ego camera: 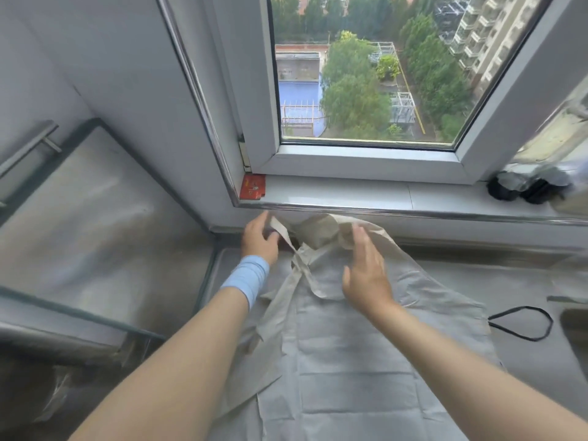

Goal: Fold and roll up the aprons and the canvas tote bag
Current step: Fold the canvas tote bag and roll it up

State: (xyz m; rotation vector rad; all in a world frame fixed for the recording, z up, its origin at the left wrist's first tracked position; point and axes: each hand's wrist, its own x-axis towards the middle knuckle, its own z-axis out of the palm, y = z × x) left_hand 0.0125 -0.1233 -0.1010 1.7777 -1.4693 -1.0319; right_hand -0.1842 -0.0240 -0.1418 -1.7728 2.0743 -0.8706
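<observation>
A pale beige apron [356, 351] lies spread on the steel counter below the window, creased, with its upper part and straps bunched up against the back wall. My left hand [259, 238], with a blue band on the wrist, is at the far left of the bunched top, fingers curled near a strap; whether it grips the strap is unclear. My right hand [366, 268] hovers with straight fingers over the apron's top, just right of the crossed straps. No tote bag is in sight.
A black elastic loop [521, 323] lies on the steel counter [477, 281] right of the apron. The window sill [350, 192] holds a small red packet [253, 186] and dark round objects [521, 187]. A glass-edged steel surface [95, 218] stands to the left.
</observation>
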